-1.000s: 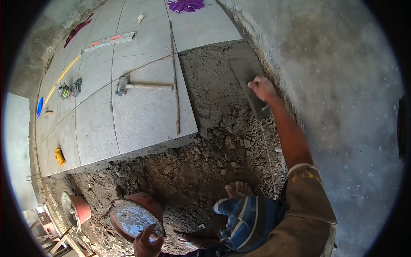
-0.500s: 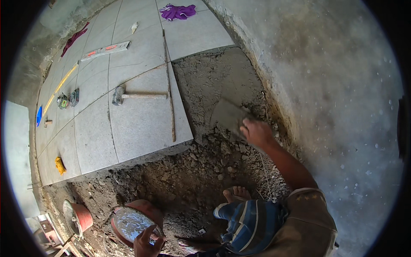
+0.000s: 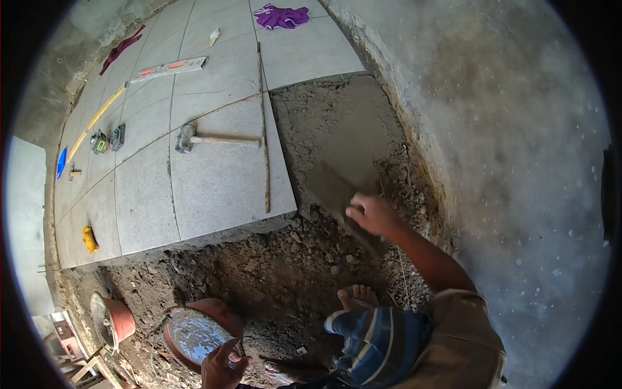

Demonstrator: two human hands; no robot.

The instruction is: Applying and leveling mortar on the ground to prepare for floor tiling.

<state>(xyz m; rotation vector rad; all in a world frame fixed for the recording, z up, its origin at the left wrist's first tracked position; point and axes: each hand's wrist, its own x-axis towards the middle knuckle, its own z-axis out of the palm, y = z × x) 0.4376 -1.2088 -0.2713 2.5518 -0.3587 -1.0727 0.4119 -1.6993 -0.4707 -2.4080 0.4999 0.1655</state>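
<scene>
My right hand point(image 3: 374, 215) is closed around the grip of a wide flat trowel point(image 3: 334, 189), coated in grey mortar. The trowel rests slanted on the near part of a wet mortar bed point(image 3: 356, 133), which lies between the laid tiles and the right-hand wall; a smooth patch shows beyond the blade. At the bottom, my left hand point(image 3: 221, 367) is beside a mortar-smeared reddish bucket point(image 3: 227, 316), fingers curled together near its rim. Whatever those fingers hold, if anything, is hidden.
Pale floor tiles point(image 3: 223, 178) carry a mallet point(image 3: 214, 139), a long thin stick point(image 3: 263, 129), a spirit level point(image 3: 168, 69), a yellow sponge point(image 3: 89, 240) and a purple cloth point(image 3: 282, 17). Rubble point(image 3: 278, 249) lies before the tile edge. A smaller red bucket point(image 3: 120, 321) leans at left.
My right hand has drawn the trowel toward me and slightly left, and more smoothed mortar shows behind it. My left hand stays by the bucket. The view has shifted slightly.
</scene>
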